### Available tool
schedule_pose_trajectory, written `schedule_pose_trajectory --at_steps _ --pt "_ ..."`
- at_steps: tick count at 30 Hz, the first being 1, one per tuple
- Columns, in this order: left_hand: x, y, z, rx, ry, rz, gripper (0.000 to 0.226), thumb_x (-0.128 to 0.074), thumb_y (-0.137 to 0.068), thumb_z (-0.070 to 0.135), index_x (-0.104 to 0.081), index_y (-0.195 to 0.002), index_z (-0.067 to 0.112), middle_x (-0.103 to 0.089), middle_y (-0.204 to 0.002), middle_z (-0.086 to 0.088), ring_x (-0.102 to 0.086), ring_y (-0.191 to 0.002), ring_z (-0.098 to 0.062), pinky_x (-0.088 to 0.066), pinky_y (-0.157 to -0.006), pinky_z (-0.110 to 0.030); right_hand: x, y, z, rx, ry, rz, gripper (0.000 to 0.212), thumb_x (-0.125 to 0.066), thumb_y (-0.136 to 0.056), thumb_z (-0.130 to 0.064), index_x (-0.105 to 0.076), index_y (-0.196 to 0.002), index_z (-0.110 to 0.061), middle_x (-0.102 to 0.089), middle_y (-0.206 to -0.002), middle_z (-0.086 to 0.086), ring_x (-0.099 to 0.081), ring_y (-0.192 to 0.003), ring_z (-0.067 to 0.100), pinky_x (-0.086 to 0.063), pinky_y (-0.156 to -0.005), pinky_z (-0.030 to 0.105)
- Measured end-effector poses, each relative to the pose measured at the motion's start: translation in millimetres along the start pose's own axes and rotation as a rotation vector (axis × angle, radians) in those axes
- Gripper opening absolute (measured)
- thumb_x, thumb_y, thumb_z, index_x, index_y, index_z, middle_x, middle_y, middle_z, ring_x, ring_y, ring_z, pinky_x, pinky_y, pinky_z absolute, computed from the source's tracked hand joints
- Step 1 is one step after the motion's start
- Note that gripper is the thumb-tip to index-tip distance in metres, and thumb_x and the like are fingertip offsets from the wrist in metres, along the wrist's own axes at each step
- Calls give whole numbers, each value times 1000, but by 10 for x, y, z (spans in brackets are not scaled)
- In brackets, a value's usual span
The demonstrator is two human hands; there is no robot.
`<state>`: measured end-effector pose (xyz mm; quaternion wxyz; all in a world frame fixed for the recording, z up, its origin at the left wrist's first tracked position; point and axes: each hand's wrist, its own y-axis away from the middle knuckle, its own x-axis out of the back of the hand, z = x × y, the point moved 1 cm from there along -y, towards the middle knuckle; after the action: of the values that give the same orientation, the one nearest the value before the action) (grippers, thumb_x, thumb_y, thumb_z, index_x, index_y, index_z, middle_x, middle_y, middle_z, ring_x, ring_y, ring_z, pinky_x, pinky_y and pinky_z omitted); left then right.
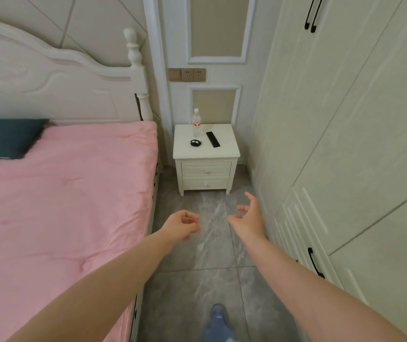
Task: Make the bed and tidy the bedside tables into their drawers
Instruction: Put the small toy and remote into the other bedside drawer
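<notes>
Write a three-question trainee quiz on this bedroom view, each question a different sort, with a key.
1. True or false: both drawers of the bedside table are shut.
2. Which thing stands upright on the table top?
A. the water bottle
B. the black remote
C. the small round black thing
3. Fill in: the left hand and the right hand hold ____.

Key
1. True: the upper drawer and the lower drawer sit flush with the front.
2. A; the remote lies flat.
3. Nothing; both hang over the grey floor, short of the table.
</notes>
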<state>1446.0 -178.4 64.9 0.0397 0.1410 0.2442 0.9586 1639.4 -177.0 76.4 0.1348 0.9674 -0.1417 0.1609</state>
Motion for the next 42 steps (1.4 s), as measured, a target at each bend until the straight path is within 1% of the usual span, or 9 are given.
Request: schedule_pose_trajectory --at_steps 2,8,13,22,28,31,35,38,42 --pt "67 -301 119 29 11 57 24 -71 -83 11 -64 -105 14 -68 -107 -5 -62 -82 -16 -52 -70 -28 -76 -337 -97 -6 12 -31 81 -70 -78 -1 -33 -146 -26 -57 -113 1 -56 -72 9 -38 -57 15" --pt "289 -968 506 60 43 120 20 -71 -85 12 -64 -103 17 -67 -103 -2 -63 -87 -20 -54 -90 -43 -370 -1253 -491 -8 44 -129 78 -69 -79 -3 -35 -145 -26 -59 -109 -2 -57 -75 7 -40 -60 16" --pt "495 -1406 686 92 49 145 21 -70 -85 14 -63 -104 18 -66 -104 -2 -66 -95 -23 -57 -89 -41 -670 -1707 -698 31 52 -192 76 -69 -80 -4 -35 -142 -33 -57 -104 -5 -60 -84 8 -46 -66 19" --pt "1075 -2658 1160 79 65 67 23 -66 -88 11 -62 -110 15 -66 -104 -3 -66 -94 -18 -55 -90 -40 -1337 -2731 -1058 -36 73 -107 46 -73 -76 -2 -51 -111 -23 -61 -106 3 -59 -79 12 -45 -67 18" --pt "1565 -3340 1533 80 122 88 27 -62 -88 4 -61 -115 8 -64 -90 -4 -62 -84 -15 -54 -72 -23 -1709 -3310 -1478 -41 89 -86 50 -69 -80 -5 -50 -121 -26 -59 -108 -3 -59 -83 7 -44 -63 18" --pt "1711 -3649 1697 78 118 70 28 -63 -88 6 -61 -116 9 -64 -100 -8 -61 -91 -17 -53 -73 -24 -1833 -3587 -1568 -100 33 -50 53 -70 -80 -6 -48 -125 -26 -59 -111 -1 -56 -83 6 -41 -59 18" --pt "1804 -4061 1870 69 94 64 24 -64 -87 6 -63 -111 11 -65 -114 -13 -62 -95 -18 -53 -67 -20 -1937 -4001 -1598 -220 -70 -19 64 -66 -82 -5 -43 -137 -28 -59 -116 1 -51 -81 5 -45 -69 26" --pt "1808 -4382 1993 82 85 47 23 -65 -87 6 -63 -109 13 -65 -113 -10 -64 -102 -20 -54 -70 -21 -1999 -4366 -1616 -220 -59 -37 66 -65 -84 -5 -41 -140 -28 -58 -117 0 -48 -79 1 -35 -60 17" --pt "1759 -4951 2181 96 53 34 25 -62 -85 0 -65 -105 15 -64 -112 -7 -63 -106 -22 -55 -84 -30 -2075 -5012 -1678 -199 -38 -59 67 -66 -83 -7 -40 -142 -27 -60 -116 -1 -52 -80 4 -34 -59 15"
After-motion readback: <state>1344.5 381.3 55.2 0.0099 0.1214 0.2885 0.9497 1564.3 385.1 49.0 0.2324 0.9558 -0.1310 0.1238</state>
